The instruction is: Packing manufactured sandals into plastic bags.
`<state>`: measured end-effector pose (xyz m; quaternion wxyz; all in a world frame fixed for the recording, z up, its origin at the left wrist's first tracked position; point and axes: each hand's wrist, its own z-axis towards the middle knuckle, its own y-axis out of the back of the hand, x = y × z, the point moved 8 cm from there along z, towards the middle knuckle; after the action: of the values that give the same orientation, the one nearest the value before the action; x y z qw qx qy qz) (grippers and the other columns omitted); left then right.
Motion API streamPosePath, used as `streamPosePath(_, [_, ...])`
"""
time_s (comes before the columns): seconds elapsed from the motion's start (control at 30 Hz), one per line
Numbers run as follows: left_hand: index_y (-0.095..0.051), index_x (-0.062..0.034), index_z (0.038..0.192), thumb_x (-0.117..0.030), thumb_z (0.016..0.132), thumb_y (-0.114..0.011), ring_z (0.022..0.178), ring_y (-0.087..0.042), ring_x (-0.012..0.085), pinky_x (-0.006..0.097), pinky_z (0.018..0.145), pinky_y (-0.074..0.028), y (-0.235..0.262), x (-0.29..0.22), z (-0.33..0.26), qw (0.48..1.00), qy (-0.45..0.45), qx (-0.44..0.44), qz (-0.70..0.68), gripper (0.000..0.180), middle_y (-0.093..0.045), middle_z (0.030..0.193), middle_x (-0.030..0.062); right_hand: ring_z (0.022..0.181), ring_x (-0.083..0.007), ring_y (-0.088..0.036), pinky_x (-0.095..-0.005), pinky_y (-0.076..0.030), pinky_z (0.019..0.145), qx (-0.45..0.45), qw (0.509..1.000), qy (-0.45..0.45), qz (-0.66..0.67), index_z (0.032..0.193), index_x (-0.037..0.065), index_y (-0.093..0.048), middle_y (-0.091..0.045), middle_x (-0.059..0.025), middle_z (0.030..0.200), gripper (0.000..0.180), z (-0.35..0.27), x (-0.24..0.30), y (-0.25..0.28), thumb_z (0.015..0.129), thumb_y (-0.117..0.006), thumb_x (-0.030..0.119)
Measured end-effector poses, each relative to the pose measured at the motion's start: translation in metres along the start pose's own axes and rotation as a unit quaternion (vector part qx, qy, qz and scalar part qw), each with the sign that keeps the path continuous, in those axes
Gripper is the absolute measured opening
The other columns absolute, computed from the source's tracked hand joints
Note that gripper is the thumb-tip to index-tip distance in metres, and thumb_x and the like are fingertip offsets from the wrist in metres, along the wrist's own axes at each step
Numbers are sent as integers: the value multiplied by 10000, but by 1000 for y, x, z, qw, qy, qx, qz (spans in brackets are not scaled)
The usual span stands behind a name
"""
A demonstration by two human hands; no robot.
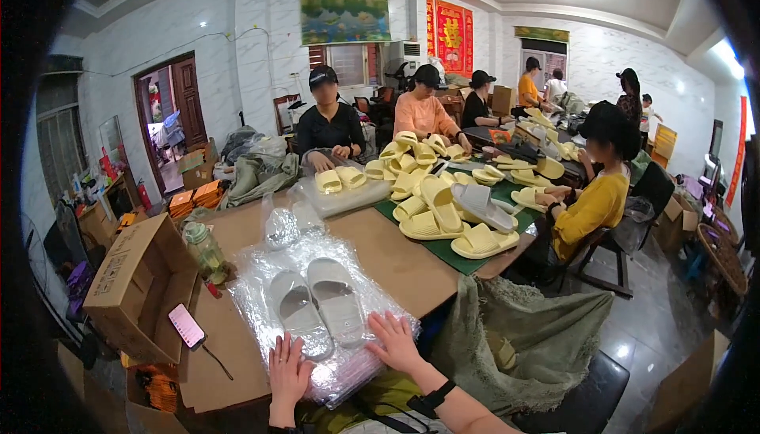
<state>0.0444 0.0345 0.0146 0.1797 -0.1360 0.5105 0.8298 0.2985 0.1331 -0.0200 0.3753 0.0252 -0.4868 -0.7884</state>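
A pair of grey slippers [336,306] lies side by side on a stack of clear plastic bags [261,276] at the table's near edge. My left hand [290,369] rests on the plastic by the heel of the left slipper, fingers stretched out. At the right slipper's heel, my right hand [394,340] lies on the plastic with its fingers spread. Neither hand grips anything. Just beyond, another clear bag [286,226] sits on the table, with what looks like slippers inside.
Yellow slippers [431,204] are heaped on the green mat [455,257]. To the left are an open cardboard box [142,283], a phone [187,327] and a bottle [206,252]. A green sack [522,339] hangs at the right. Several people work around the tables.
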Motion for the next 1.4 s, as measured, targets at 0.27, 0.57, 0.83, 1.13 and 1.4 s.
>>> streamPosePath(0.27, [-505, -122, 1430, -314, 915, -593, 1457, -288, 411, 563, 1179, -214, 1, -1, 1, 1000, 4, 4, -2, 557, -344, 1585, 155, 1482, -326, -264, -557, -156, 1194, 7, 1000, -3, 8, 1528, 166, -373, -356, -39, 1587, 662, 1, 2, 2, 980, -522, 507])
streamPosePath(0.57, [-498, -135, 1437, -313, 925, -589, 1447, -298, 429, 570, 1179, -201, 0, -1, 0, 1000, -12, -9, -4, 550, -344, 1584, 163, 1480, -335, -262, -584, -165, 1181, 15, 1000, 6, 6, 1529, 165, -371, -348, -41, 1592, 671, 1, -5, -4, 971, -545, 496])
streamPosePath(0.83, [-484, -150, 1454, -363, 947, -571, 1454, -303, 404, 557, 1179, -207, 0, 2, -1, 1000, 1, -1, 2, 557, -325, 1599, 145, 1409, -380, -352, -638, -212, 1138, -62, 997, 32, -27, 1369, 125, -548, -443, -118, 1490, 661, 27, 37, 65, 807, -734, 420])
streamPosePath(1.13, [-464, -156, 1476, -373, 950, -577, 1474, -277, 377, 546, 1187, -196, -3, 4, 1, 1000, 2, 8, 20, 580, -316, 1603, 140, 974, -360, -607, -440, -525, 794, -65, 994, -17, 82, 1028, 55, -627, -632, -133, 1005, 469, 94, 93, 48, 823, -739, 462])
streamPosePath(1.4, [-447, -142, 1484, -358, 960, -564, 1479, -252, 402, 563, 1178, -196, -4, 2, -1, 1000, -16, 11, 15, 578, -302, 1607, 150, 902, -382, -669, -473, -545, 788, 25, 993, -119, 7, 1029, -44, -588, -666, -228, 949, 659, 128, 68, -29, 808, -709, 565])
